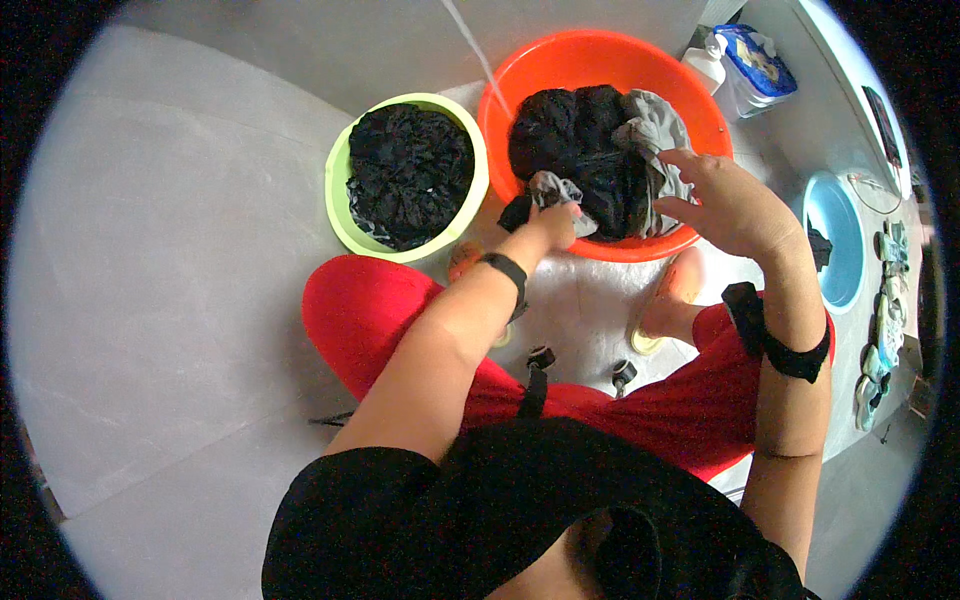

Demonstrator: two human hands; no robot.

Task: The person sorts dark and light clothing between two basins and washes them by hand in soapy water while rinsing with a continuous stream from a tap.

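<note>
Your left grip [553, 230] clenches bunched cloth [553, 187] at near rim of orange basin [600, 37]. Your right grip [732, 205] has fingers spread, over pale grey garment [657, 122] at basin's right side; cannot tell whether it touches. Black clothes [570, 130] lie beyond left grip, in same basin. Left of left grip: yellow-green basin [337, 200] with dark laundry [410, 175]. Right of right grip: blue basin [845, 240].
</note>
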